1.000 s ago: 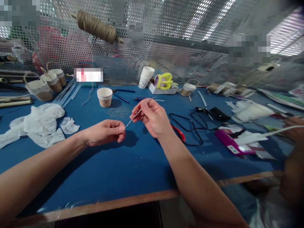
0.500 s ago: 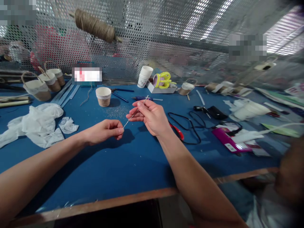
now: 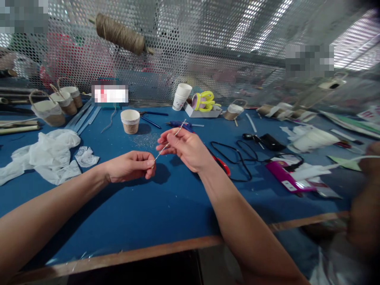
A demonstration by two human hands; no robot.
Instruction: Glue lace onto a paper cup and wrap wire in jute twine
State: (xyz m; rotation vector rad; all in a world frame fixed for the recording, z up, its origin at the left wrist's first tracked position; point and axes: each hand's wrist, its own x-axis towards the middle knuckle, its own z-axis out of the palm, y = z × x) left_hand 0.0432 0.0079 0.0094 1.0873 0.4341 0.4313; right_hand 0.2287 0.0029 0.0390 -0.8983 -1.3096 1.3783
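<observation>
A thin, whitish twisted cord or wire-like strand runs slantwise between my hands above the blue table. My left hand is closed, its thumb and forefinger pinching the lower end. Higher up, my right hand has the strand between thumb and fingers, the other fingers loosely bent, and the upper end sticks out past them. Beyond my left hand a burlap-wrapped paper cup with a lace rim stands upright. Behind my right hand lies a blue glue gun, partly hidden.
Several handled cups stand at the left behind crumpled white fabric. Dark blue pliers, stacked paper cups and yellow-handled scissors are at the back. A black cord and purple power strip lie right, near another person's blurred arm.
The fingers of my right hand have shifted slightly along or around the strand, the thumb drawing back a little left. My left hand keeps its pinch. The other person's arm at right has moved.
</observation>
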